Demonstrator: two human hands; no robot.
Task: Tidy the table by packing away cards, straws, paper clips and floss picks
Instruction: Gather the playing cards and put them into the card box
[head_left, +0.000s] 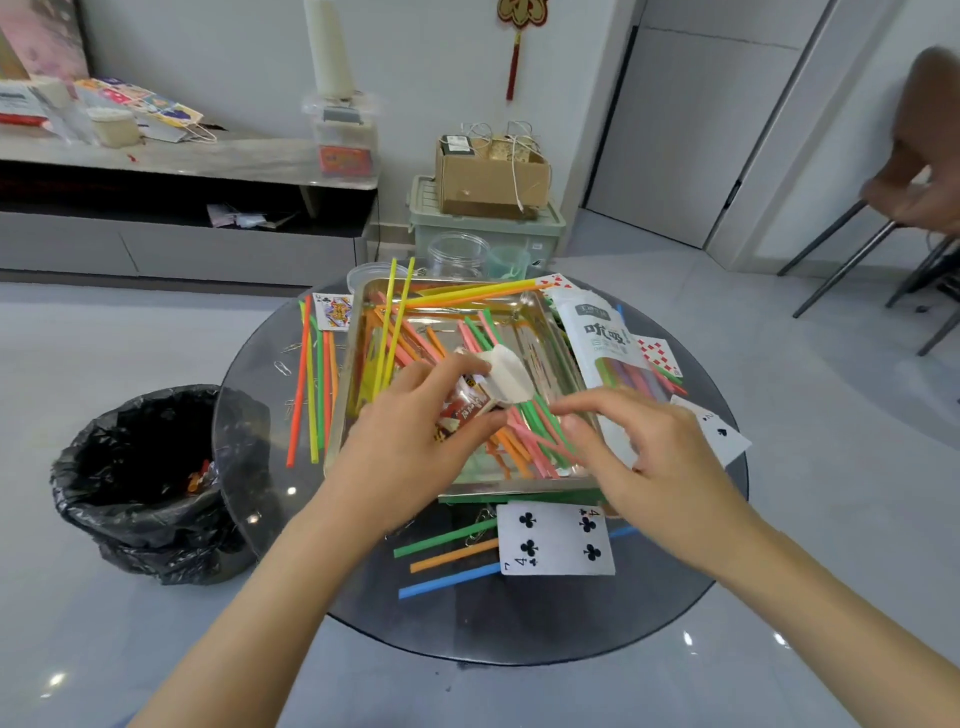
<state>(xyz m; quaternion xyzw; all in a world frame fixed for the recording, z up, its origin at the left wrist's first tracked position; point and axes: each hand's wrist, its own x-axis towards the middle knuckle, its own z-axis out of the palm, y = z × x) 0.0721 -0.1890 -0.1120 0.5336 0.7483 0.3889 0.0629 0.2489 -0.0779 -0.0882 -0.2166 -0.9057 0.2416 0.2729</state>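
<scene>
The round table (545, 623) has a dark glass top and stands on a pale grey, glossy floor (93, 623) with small spots of reflected light. The wall (218, 57) behind is white, and a red ornament (522, 13) hangs on it. A low grey cabinet (171, 249) runs along the left. At the right are a grey door (685, 135) and dark metal chair legs (844, 262).

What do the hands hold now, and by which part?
The left hand grips a card box by its lower body. The right hand seems to hold nothing.

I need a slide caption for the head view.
Left hand grips an open card box over a tray of straws; right hand hovers beside.
</scene>
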